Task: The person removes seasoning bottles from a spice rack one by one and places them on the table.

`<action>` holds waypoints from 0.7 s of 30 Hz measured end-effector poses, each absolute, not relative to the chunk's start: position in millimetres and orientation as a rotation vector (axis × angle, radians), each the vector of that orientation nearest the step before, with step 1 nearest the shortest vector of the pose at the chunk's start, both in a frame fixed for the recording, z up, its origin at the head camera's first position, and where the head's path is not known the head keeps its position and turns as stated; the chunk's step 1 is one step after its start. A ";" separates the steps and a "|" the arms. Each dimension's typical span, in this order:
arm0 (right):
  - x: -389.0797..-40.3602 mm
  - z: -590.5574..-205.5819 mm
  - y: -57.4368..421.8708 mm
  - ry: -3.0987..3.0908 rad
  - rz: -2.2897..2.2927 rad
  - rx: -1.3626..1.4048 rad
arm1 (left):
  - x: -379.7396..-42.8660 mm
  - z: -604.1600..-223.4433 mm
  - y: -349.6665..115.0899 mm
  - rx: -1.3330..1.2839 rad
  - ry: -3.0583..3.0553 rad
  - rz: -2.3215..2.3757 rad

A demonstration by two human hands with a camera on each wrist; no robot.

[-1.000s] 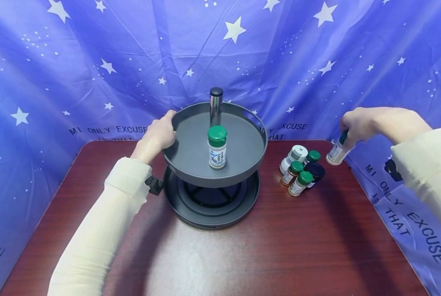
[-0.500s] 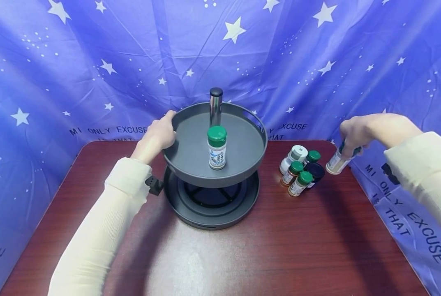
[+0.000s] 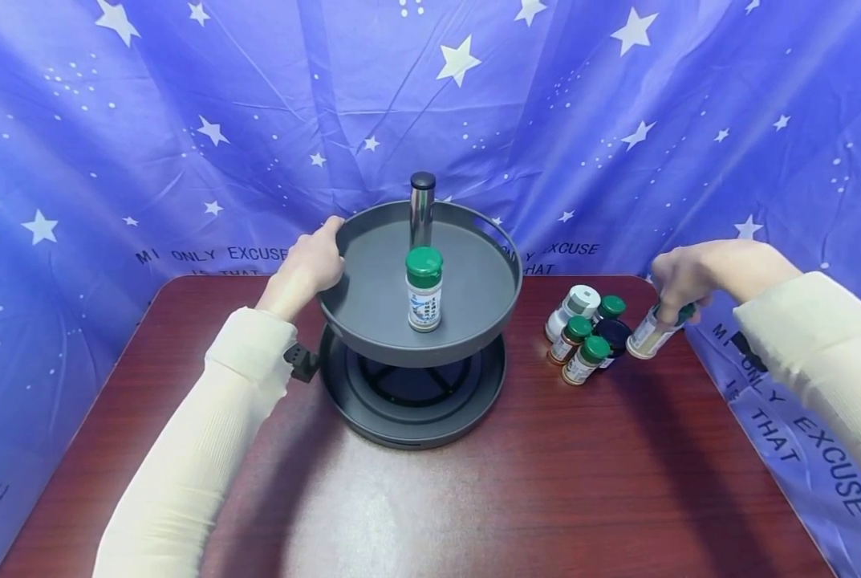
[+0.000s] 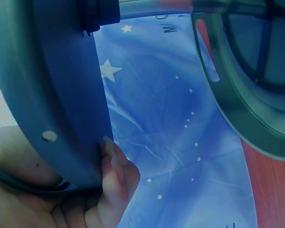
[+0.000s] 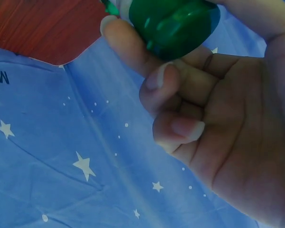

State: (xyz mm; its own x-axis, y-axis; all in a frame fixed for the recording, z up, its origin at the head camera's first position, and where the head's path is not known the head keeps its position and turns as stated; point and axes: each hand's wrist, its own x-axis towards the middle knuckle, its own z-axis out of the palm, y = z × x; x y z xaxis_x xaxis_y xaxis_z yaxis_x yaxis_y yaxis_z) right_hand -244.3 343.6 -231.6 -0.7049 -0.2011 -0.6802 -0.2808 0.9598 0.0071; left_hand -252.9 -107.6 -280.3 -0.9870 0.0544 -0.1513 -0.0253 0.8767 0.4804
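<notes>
My left hand (image 3: 306, 261) grips the left rim of the upper tray (image 3: 473, 297) of a grey two-tier rack. In the left wrist view its fingers (image 4: 115, 185) curl under and around that rim. One green-capped seasoning bottle (image 3: 424, 301) stands upright on the tray, in front of the metal post (image 3: 421, 213). At the table's right side, my right hand (image 3: 686, 277) holds another seasoning bottle (image 3: 649, 335), tilted, by its green cap (image 5: 175, 23). Whether its base touches the table cannot be told. Close by its left stand a dark-lidded jar (image 3: 613, 331) and several other seasoning bottles.
Beneath the upper tray lies the wider-looking lower tray (image 3: 416, 433) on the dark red table (image 3: 546, 482). The grouped bottles include a white-lidded one (image 3: 582, 301) and a front green-capped one (image 3: 585, 361). A blue star-patterned curtain (image 3: 271, 120) hangs behind and along both sides.
My right hand has moved nearer and slightly left with the held bottle, bringing it beside the dark-lidded jar. My left hand, the rack and the standing bottles look unmoved.
</notes>
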 end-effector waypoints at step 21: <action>-232.3 -276.1 339.5 2.384 0.191 -0.345 | -253.7 -280.0 -106.4 0.029 2.896 0.721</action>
